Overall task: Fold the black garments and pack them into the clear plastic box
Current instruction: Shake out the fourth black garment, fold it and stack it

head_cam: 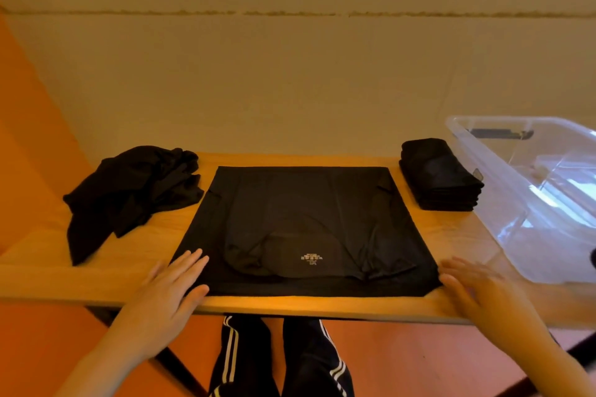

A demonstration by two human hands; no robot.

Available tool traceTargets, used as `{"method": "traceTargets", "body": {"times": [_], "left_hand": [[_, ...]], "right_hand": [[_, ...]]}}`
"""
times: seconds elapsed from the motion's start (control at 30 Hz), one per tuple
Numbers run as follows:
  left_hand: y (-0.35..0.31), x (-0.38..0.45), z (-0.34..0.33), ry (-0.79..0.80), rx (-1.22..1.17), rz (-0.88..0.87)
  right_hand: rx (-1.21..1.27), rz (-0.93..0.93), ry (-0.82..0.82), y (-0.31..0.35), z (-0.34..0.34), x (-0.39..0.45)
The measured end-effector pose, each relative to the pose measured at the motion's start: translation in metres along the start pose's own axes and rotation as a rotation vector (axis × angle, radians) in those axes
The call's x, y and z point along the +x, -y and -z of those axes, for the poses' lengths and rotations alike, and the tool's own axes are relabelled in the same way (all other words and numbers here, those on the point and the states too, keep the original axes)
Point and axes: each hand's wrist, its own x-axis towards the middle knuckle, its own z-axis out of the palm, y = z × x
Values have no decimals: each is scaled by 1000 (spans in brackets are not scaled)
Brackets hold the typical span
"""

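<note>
Your left hand (175, 284) lies flat, fingers straight and close together, on the near-left corner of the spread black garment (306, 229); your right hand (467, 284) is flat just beside the near-right corner, fingers straight w/ slight gaps, blurred. Likely squaring the cloth before a fold. Unfolded pile (129, 190) sits left, folded stack (438, 177) right beside the clear plastic box (503, 177), prob. staged for packing; nothing in box yet.

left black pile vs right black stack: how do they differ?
The left pile is crumpled and loose; the right stack is neatly folded and squared. The left pile sprawls wide and low; the right stack is compact and taller. The right stack sits beside the clear plastic box; the left pile lies far from it. Both are black, on the table.
</note>
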Motion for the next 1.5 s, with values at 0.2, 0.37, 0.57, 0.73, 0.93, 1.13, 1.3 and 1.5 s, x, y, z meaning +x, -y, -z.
{"method": "traceTargets", "body": {"times": [0.2, 0.37, 0.57, 0.73, 0.93, 1.13, 1.3, 1.5], "left_hand": [[-21, 63, 12, -186, -193, 27], [-9, 85, -2, -20, -52, 100], [-3, 86, -6, -34, -22, 99], [-8, 77, 0, -198, -87, 31], [1, 18, 4, 23, -35, -231], [39, -9, -6, -25, -72, -207], [42, -17, -8, -113, -66, -283], [37, -32, 8, -205, -373, -83]], "right_hand": [[0, 136, 72, 52, -17, 117], [-160, -78, 356, 28, -44, 192], [-307, -258, 240, 22, -57, 177], [-111, -112, 233, 38, -36, 124], [-53, 155, 481, 32, -7, 25], [-212, 248, 416, -14, -32, -4], [-99, 296, 305, -6, -31, -13], [71, 237, 121, -8, -23, -23]]}}
